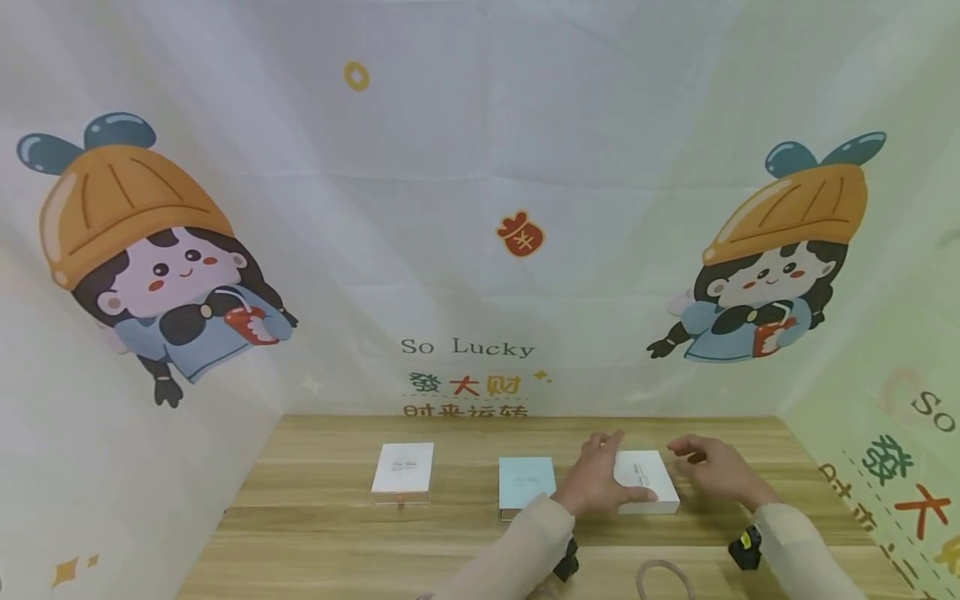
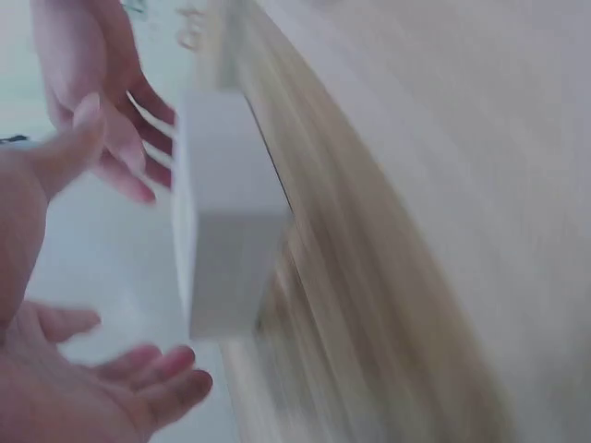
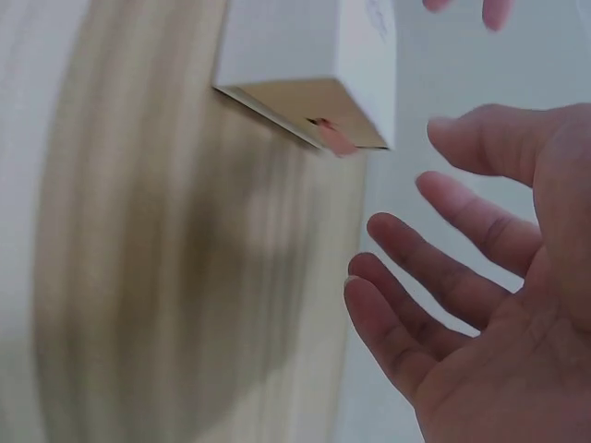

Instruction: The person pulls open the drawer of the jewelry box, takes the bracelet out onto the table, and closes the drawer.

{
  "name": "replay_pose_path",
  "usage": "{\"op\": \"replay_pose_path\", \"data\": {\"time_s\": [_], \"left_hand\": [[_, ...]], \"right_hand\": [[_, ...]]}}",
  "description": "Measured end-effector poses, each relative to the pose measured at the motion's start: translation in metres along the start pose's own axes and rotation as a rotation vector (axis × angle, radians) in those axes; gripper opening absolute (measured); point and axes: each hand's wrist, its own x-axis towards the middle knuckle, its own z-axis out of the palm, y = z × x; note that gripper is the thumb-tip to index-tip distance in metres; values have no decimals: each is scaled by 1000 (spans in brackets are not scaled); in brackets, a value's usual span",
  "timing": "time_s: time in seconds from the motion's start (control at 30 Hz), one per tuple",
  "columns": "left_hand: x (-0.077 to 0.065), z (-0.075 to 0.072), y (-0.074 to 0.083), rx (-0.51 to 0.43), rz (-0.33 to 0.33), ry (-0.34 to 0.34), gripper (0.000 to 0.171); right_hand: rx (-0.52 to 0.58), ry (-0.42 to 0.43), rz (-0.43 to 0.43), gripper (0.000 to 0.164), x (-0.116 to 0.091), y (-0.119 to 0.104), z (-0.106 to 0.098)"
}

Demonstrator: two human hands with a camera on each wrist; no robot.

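A white box (image 1: 647, 473) with small dark lettering lies on the right part of the wooden table. My left hand (image 1: 597, 479) is at its left side, fingers and thumb spread; in the head view the thumb overlaps the box's front. The left wrist view shows a gap between this hand and the box (image 2: 231, 185). To the right of the box, my right hand (image 1: 720, 471) is held with relaxed fingers, apart from it. A pink ribbon tab (image 3: 336, 139) sticks out of one end of the box in the right wrist view.
A light blue box (image 1: 527, 477) lies left of my left hand, and another white box (image 1: 405, 467) farther left. A loop of pale cord or tube (image 1: 664, 564) is at the table's front. A printed cloth (image 1: 600, 317) hangs behind the table (image 1: 315, 533) and at its sides.
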Motion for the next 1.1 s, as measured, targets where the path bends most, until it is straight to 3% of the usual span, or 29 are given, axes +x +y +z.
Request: {"op": "replay_pose_path", "data": {"time_s": [0.13,0.2,0.33,0.53,0.77,0.9,1.1], "left_hand": [[-14,2,9,-198,-92,80,96],[-20,4,12,-233,-118,122,93],[-29,10,13,-242,-133,175,77],[-36,23,10,-206,-167,229,45],[-34,33,11,-279,-217,301,23],[-33,35,13,-291,-237,295,19],[-29,38,12,-280,-213,301,12]], "right_hand": [[6,-41,-79,41,5,-4,-9],[10,-78,-118,46,8,-6,-13],[23,-153,-167,49,15,-9,-20],[-8,-242,-204,41,26,-7,-26],[63,-301,-218,32,36,-1,-20],[104,-295,-183,29,38,3,-15],[108,-245,-151,26,37,8,-8]]}}
